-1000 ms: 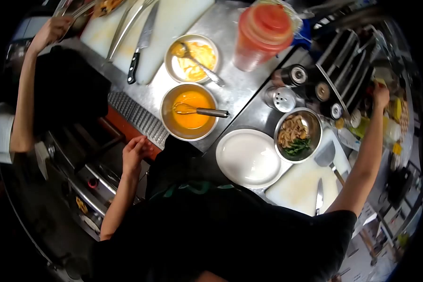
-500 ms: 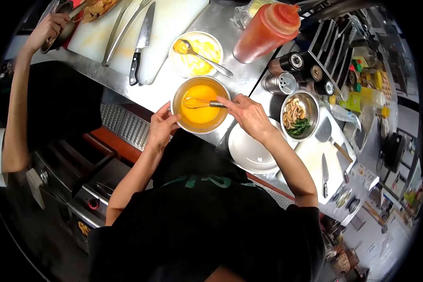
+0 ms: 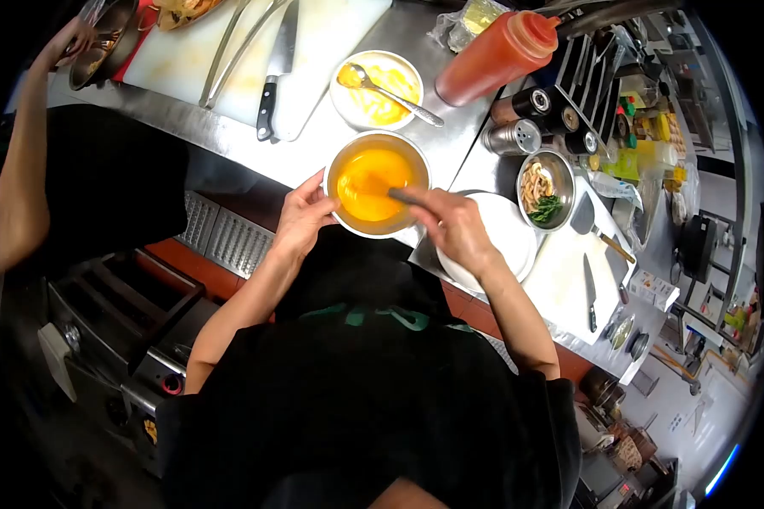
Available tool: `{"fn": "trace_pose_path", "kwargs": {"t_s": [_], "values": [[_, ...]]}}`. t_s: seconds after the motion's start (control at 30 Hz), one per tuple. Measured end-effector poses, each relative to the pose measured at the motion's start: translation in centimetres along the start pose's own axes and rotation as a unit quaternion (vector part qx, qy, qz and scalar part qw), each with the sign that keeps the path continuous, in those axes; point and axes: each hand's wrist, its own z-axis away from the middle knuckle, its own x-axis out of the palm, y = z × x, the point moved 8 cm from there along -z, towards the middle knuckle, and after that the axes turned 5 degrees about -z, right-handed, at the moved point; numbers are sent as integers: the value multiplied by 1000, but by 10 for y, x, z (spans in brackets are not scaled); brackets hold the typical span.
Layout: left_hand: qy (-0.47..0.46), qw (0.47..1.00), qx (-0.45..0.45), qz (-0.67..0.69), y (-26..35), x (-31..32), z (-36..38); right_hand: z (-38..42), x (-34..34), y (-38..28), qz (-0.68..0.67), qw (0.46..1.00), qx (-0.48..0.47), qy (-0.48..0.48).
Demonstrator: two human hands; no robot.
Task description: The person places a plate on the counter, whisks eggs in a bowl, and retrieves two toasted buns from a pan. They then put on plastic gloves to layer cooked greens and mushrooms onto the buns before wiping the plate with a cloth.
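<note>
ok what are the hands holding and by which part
The left hand holds the metal bowl of orange liquid by its rim and side; the right hand grips the whisk by its handle.

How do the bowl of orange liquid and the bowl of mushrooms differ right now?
The liquid bowl holds smooth orange liquid; the mushroom bowl holds sliced mushrooms and dark greens.
The left hand steadies the liquid bowl, while no hand touches the mushroom bowl.
The right hand works a utensil in the liquid bowl; the mushroom bowl has none.
Both are round, open metal bowls.
</note>
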Motion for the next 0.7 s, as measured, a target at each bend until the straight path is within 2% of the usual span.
{"fn": "trace_pose_path", "kwargs": {"t_s": [0.03, 0.1, 0.17, 0.23, 0.27, 0.3, 0.37, 0.43, 0.5, 0.57, 0.6, 0.63, 0.7], "values": [[3, 1000, 0, 15, 7, 1, 3, 2, -7, 8, 37, 999, 20, 23], [8, 1000, 2, 28, 14, -2, 6, 19, -12, 8, 4, 995, 92, -40], [10, 999, -1, 43, 9, -1, 3, 23, -4, -8, -33, 998, 54, -15], [-14, 1000, -5, 4, -6, -3, -2, 12, 8, 4, 2, 997, 72, 20], [-13, 1000, -5, 3, -4, -4, 2, 11, 2, 10, 3, 996, 54, 75], [0, 1000, -10, 15, 1, -5, 6, 12, -5, 11, 15, 994, 102, 46], [10, 999, -7, 34, 1, -5, 3, 36, -1, 26, -43, 995, 89, 30], [19, 1000, -19, 8, -16, -14, -3, 27, 14, 9, -53, 996, 64, 43], [28, 999, -23, 24, -15, -17, 5, 17, 25, 17, -63, 991, 112, 40], [14, 997, -2, 71, -9, -20, 7, 19, 21, 12, 23, 982, 161, -101], [18, 998, 6, 59, -9, -27, 8, 23, 11, 11, 36, 994, 87, -57], [25, 999, 13, 47, -9, -33, 8, 27, -8, 26, 100, 994, -5, 52], [25, 999, 22, 38, -8, -40, 13, 21, -33, 93, -74, 975, 140, 155]]}}
